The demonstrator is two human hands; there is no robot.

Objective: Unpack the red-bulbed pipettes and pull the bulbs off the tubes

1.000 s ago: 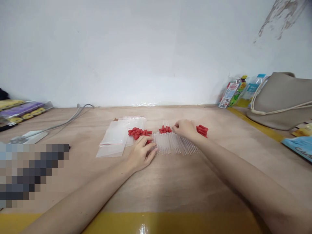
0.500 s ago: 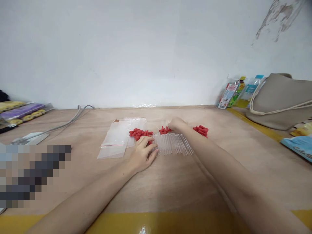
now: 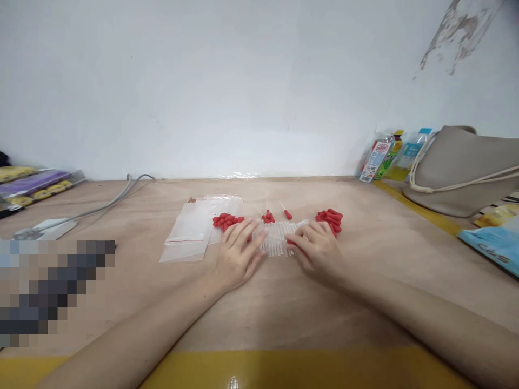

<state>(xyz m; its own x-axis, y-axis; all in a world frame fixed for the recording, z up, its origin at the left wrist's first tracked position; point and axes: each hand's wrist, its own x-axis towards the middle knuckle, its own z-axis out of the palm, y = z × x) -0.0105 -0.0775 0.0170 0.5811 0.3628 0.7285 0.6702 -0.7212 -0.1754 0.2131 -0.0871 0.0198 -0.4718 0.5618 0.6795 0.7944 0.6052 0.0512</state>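
A row of clear thin tubes [image 3: 279,237] lies side by side on the wooden table between my hands. My left hand [image 3: 237,251] rests at the row's left end, fingers spread and partly over a pile of red rubber bulbs [image 3: 227,221]. At the right end, my right hand [image 3: 318,244] is closed, with a red rubber bulb [image 3: 290,242] showing at its fingertips. Whether that bulb sits on a tube, I cannot tell. Behind the row lie an assembled dropper [image 3: 287,214] with a red bulb and a small group of other droppers [image 3: 267,217].
Another pile of red bulbs [image 3: 330,219] lies beyond my right hand. Clear zip bags [image 3: 184,235] are left of the tubes. A grey cable [image 3: 109,204] runs along the left. Bottles [image 3: 407,156], a carton [image 3: 375,162], a beige bag [image 3: 466,167] and a blue packet [image 3: 490,246] stand or lie right.
My right hand has come back from behind the tubes to their right end, with a red bulb at its fingertips. A dropper now lies apart behind the row. My left hand has shifted slightly.
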